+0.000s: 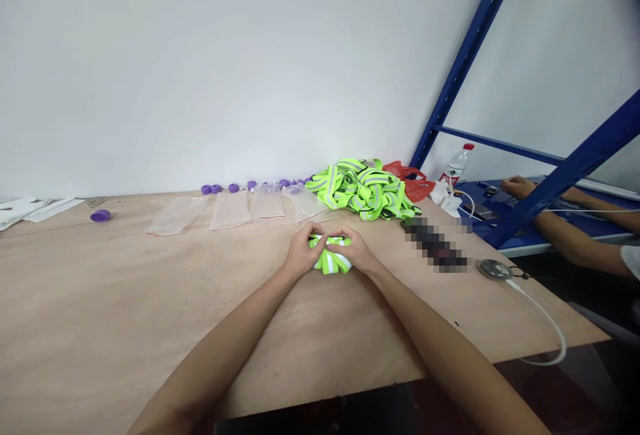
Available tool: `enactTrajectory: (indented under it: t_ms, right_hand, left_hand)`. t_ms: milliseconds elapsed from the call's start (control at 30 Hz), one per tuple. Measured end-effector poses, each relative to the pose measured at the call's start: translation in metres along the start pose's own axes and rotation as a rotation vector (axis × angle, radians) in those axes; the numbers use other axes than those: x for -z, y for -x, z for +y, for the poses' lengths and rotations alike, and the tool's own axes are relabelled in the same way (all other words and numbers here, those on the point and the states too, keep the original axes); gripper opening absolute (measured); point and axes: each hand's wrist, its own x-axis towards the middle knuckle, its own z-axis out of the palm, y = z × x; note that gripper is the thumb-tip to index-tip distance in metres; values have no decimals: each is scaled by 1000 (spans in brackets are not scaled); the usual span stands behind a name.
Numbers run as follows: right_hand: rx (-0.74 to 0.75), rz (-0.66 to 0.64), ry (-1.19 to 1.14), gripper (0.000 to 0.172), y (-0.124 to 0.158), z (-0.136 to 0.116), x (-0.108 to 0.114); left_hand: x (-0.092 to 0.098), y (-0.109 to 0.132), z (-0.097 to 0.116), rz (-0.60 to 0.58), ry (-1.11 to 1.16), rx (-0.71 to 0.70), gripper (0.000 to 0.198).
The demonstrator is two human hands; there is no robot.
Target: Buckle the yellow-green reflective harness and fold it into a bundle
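Near the middle of the wooden table, my left hand (303,249) and my right hand (354,248) close from both sides on a bundle of neon green reflective strap (331,262). The strap is folded or bunched, with silvery white stripes, and its upper part lies partly behind my fingers. Beyond my hands, a tangled pile of the same green strap (363,188) rests by the wall. Flat clear plastic bags (230,210) lie in a row left of the pile.
Several purple rolls (233,187) line the wall, and a purple cap-like piece (101,215) sits left. Right are a red bag (419,189), a bottle (455,165), a blurred dark object (435,245), a round device (495,269) with white cable, blue shelving (465,55) and another person's arms.
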Motion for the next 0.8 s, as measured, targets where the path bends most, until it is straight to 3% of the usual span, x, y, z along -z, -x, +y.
enactTrajectory:
  t_ms: [367,567,800]
  right_hand:
    - [-25,121,-33,35,3,1,-4]
    - [-32,235,-61,41,0,6,3]
    - [-51,249,-67,40,1,6,5]
  left_hand:
    - [0,-2,-8,16,105,69,17]
    - [1,-3,-19,-64,130,199,35]
    - [-2,0,-15,-146,208,269,41]
